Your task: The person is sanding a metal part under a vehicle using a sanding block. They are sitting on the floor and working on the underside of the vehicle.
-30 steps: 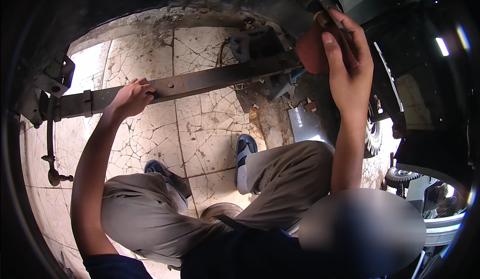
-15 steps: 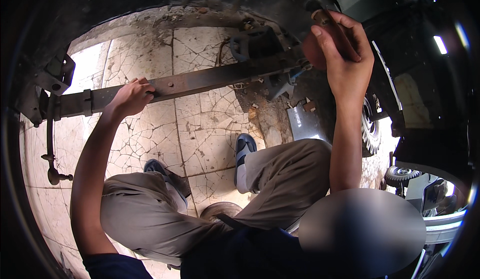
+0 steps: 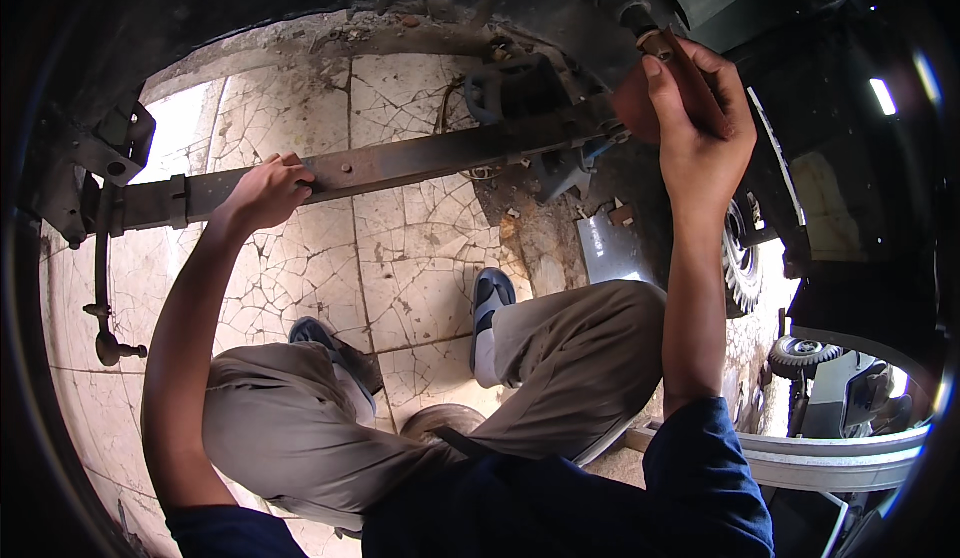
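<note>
My left hand [image 3: 268, 193] rests with curled fingers over the edge of a long, flat, rusty metal beam [image 3: 400, 161] on the left. Raised at the upper right, my right hand [image 3: 708, 143] pinches a folded reddish-brown sheet of sandpaper [image 3: 637, 106] between thumb and fingers. The sheet is bent up beside a brass-coloured shaft end [image 3: 656, 46], which sticks out of a dark ribbed joint [image 3: 622, 3]. Whether the paper touches the shaft on its far side is hidden.
A bracket [image 3: 115, 148] and a hanging rod with a ball end [image 3: 107, 343] stand at the beam's left end. Cracked floor tiles [image 3: 400, 288] lie below, with a metal plate [image 3: 608, 248] near my knee. Tyres [image 3: 742, 258] and a pale rail [image 3: 840, 463] are on the right.
My right hand has shifted slightly down and right with the sandpaper, and more of the shaft end shows. My left hand stays on the beam. A blurred patch over my right sleeve is gone.
</note>
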A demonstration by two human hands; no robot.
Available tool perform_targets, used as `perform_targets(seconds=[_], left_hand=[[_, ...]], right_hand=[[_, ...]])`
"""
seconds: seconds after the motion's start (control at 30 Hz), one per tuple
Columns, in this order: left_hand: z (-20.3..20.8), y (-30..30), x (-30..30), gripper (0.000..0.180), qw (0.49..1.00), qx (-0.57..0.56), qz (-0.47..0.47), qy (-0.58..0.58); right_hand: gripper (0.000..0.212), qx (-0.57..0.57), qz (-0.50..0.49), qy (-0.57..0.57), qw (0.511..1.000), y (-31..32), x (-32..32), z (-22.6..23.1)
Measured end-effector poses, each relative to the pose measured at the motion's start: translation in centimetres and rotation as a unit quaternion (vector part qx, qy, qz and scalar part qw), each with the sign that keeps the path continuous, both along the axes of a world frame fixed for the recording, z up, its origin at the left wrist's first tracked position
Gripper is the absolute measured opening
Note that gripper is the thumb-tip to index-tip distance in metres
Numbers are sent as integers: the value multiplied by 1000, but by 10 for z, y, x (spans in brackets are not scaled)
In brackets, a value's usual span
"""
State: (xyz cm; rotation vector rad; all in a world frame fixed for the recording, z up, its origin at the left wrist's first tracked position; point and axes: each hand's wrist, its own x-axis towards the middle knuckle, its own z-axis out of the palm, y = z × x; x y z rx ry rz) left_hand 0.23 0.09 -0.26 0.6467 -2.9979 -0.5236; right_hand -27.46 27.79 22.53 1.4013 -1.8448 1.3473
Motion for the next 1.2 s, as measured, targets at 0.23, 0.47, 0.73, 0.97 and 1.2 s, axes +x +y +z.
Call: perform_targets(seconds=[0.23, 0.47, 0.73, 0.97, 1.2], left_hand=[[3, 1, 0, 22, 1000, 10, 10, -15], [8, 3, 0, 22, 999, 19, 23, -26], [9, 3, -2, 23, 998, 23, 31, -39], [3, 0, 1, 21, 1000, 2, 2, -4], [2, 1, 0, 21, 1000, 4, 12, -6]], right_hand=[[25, 7, -16, 16, 1000, 0, 2, 1], [25, 6, -4, 21, 1000, 4, -1, 0], [25, 22, 25, -10, 999, 8, -2, 1], [22, 49, 32, -9, 998, 10, 0, 8], [22, 63, 13, -8, 998, 11, 3, 10]])
